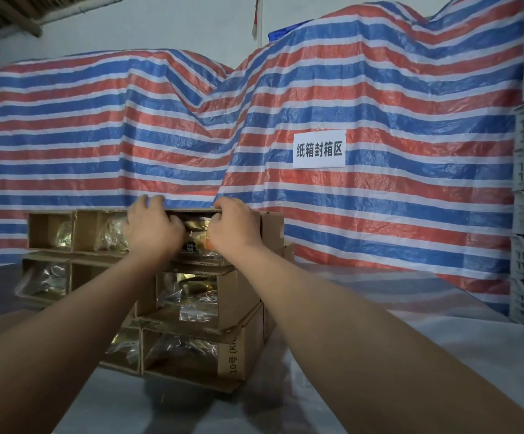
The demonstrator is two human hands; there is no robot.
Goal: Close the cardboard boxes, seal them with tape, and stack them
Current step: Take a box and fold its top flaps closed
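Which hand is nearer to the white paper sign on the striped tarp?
Right. The right hand grips the top box edge, below-left of the white sign; the left hand is farther left.

The bench (332,355) has a pale, slightly shiny surface, and a stack of open cardboard boxes (191,346) stands directly on it, near its far left part.

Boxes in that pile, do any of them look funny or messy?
Yes. The stacked boxes lie on their sides with open ends facing out, shiny bagged contents showing. None looks taped. The left hand and right hand grip the top box.
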